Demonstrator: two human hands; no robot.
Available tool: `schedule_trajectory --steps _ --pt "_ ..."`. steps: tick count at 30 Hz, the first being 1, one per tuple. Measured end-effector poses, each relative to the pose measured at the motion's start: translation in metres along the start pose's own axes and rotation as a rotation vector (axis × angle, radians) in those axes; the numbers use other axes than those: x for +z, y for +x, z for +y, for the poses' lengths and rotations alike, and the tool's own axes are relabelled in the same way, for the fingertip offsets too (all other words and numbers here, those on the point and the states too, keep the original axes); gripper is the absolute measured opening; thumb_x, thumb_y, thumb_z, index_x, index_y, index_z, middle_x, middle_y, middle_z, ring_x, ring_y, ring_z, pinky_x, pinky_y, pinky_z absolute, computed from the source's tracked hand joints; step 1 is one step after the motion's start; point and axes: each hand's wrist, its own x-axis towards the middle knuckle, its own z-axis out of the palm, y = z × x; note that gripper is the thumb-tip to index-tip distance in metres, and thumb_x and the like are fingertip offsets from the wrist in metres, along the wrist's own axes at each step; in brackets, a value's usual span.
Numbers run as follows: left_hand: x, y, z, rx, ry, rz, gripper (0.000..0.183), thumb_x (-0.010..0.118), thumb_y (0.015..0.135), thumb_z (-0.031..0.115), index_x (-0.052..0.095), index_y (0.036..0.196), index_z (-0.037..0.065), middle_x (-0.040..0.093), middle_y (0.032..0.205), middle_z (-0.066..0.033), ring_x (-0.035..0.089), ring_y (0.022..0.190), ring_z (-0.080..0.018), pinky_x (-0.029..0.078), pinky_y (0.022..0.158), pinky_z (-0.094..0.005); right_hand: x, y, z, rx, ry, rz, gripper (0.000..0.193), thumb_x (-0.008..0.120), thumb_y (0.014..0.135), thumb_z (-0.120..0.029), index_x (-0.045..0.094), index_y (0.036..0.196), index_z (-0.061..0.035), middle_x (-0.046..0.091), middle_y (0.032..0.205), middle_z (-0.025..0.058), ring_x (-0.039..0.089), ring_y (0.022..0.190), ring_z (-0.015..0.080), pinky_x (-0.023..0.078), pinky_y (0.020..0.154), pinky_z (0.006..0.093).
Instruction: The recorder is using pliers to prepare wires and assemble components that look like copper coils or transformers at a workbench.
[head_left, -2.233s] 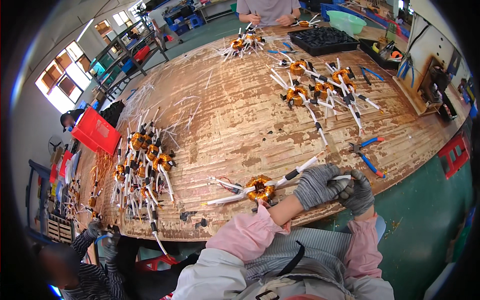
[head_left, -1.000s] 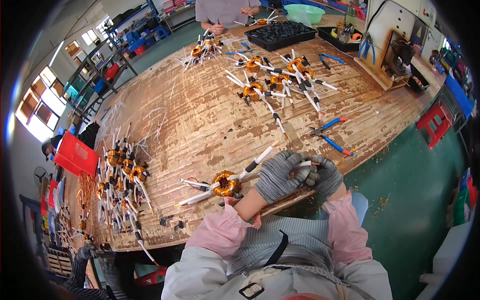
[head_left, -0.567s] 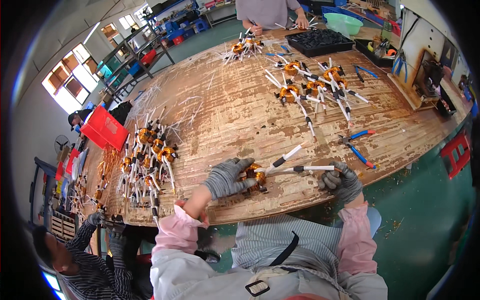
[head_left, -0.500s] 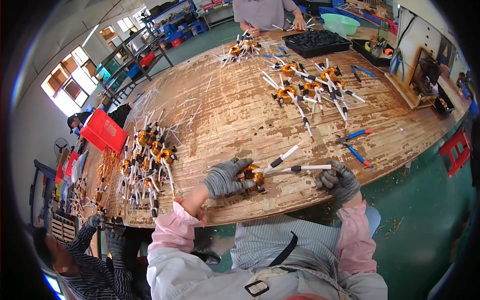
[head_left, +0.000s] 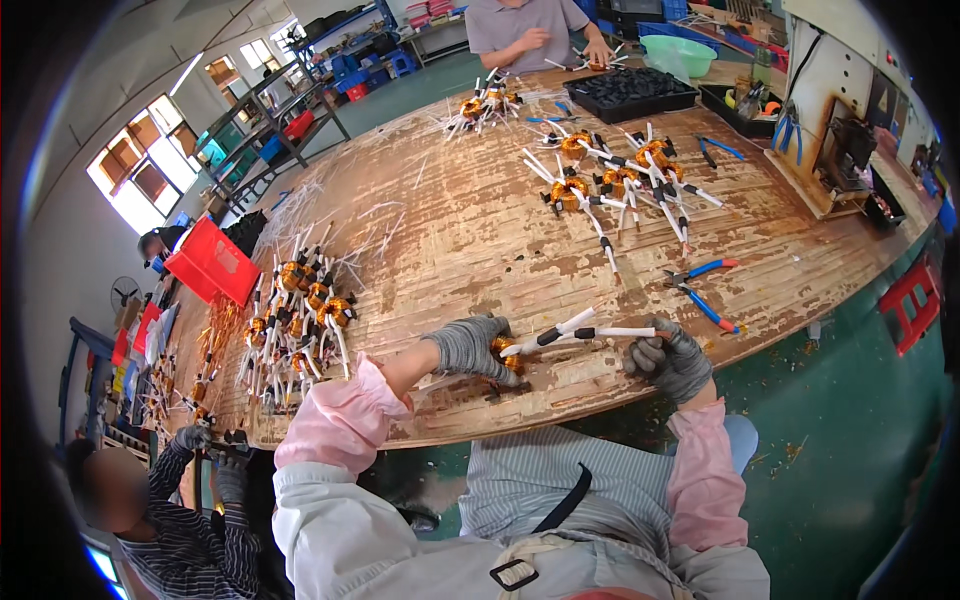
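Near the table's front edge, my gloved left hand (head_left: 466, 346) is closed around a copper-wound ring coil (head_left: 510, 358), which it partly hides. Two white-sleeved leads with black bands run from the coil to the right. My gloved right hand (head_left: 675, 362) pinches the far end of the lower lead (head_left: 612, 333); the upper lead (head_left: 566, 325) sticks out free. Beyond my right hand lie cutting pliers (head_left: 708, 308) with red and blue handles, jaws apart.
Piled coils (head_left: 335, 312) with white leads lie left; another group (head_left: 570, 193) sits at the far right. Behind them stand a black tray (head_left: 635, 108) of dark pieces, more pliers (head_left: 722, 148) and a machine (head_left: 835, 150). Co-workers are at the far edge and lower left.
My left hand has turned over the coil, and the upper lead has swung down closer to the lower one. My right hand keeps its pinch. The far co-worker has raised one hand.
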Motion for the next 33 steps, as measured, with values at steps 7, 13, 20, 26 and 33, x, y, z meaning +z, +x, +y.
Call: schedule_trajectory --steps 7,13,20,26,33 --pt "0.008 -0.007 -0.006 0.091 -0.012 0.124 0.065 0.081 0.056 0.041 0.056 0.102 0.002 0.062 0.096 -0.0173 0.059 0.092 -0.0280 0.047 0.079 -0.0340 -0.010 -0.002 0.000 -0.015 -0.038 -0.147 0.029 0.059 0.083 -0.036 0.049 0.070 -0.0114 0.038 0.051 -0.0014 0.044 0.053 0.0173 0.043 0.066 0.0388" --pt "-0.006 -0.005 -0.003 0.248 0.137 0.496 0.054 0.080 0.057 0.033 0.057 0.099 0.008 0.058 0.088 -0.0150 0.059 0.084 -0.0305 0.048 0.072 -0.0374 -0.013 -0.003 0.000 0.016 0.043 -0.116 0.026 0.054 0.087 -0.035 0.054 0.076 -0.0111 0.041 0.052 -0.0015 0.047 0.057 0.0178 0.044 0.067 0.0400" --pt "0.002 0.004 -0.010 0.315 0.534 0.721 0.048 0.075 0.061 0.029 0.059 0.101 0.008 0.054 0.085 -0.0133 0.056 0.077 -0.0319 0.047 0.066 -0.0415 -0.004 -0.002 0.003 -0.015 0.072 -0.078 0.033 0.049 0.090 -0.036 0.054 0.074 -0.0088 0.043 0.057 0.0013 0.046 0.059 0.0192 0.044 0.069 0.0405" --pt "-0.001 -0.014 0.001 0.304 0.228 0.376 0.058 0.070 0.068 0.044 0.056 0.113 0.010 0.056 0.092 -0.0150 0.057 0.086 -0.0326 0.046 0.074 -0.0409 -0.014 0.000 0.004 -0.054 0.068 -0.065 0.036 0.051 0.089 -0.037 0.048 0.066 -0.0092 0.043 0.056 0.0023 0.047 0.057 0.0201 0.046 0.068 0.0393" --pt "0.009 0.003 0.033 0.606 0.161 0.538 0.049 0.067 0.074 0.038 0.058 0.109 0.005 0.057 0.095 -0.0171 0.057 0.086 -0.0335 0.047 0.073 -0.0386 -0.017 0.002 0.005 -0.030 0.100 -0.037 0.037 0.052 0.089 -0.038 0.046 0.066 -0.0090 0.044 0.056 0.0031 0.050 0.058 0.0207 0.048 0.066 0.0400"
